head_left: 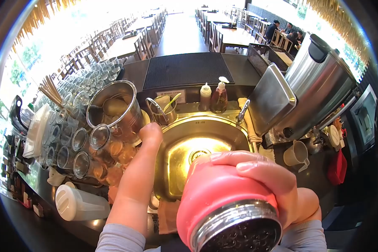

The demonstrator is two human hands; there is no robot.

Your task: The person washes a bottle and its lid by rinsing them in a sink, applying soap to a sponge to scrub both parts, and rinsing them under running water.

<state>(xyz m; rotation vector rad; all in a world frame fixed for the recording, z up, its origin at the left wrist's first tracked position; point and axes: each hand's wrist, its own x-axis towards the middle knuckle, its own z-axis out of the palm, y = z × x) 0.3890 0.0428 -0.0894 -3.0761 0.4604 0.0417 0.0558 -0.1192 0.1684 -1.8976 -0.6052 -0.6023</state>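
Note:
My right hand (266, 172) is wrapped round a large pink container (227, 185) with a shiny metal rim. The mouth of the container faces me at the bottom of the view, and something dark and glossy with bubble-like spots shows inside it. My left arm stretches forward, and my left hand (151, 133) is beside a steel pot (134, 119), at the left edge of the sink (172, 185). The fingers of that hand are hidden, so whether it touches the pot is unclear. Near it stands a small steel cup (168, 115) holding a yellow-green handled utensil.
Many drinking glasses (65, 157) crowd the left counter, with a white-lidded pitcher (82, 203) nearby. Behind the sink are a squeeze bottle (205, 96) and a pump bottle (219, 98). A faucet (242, 111), steel dispenser (319, 88) and measuring jug (296, 154) are at right. People sit far off.

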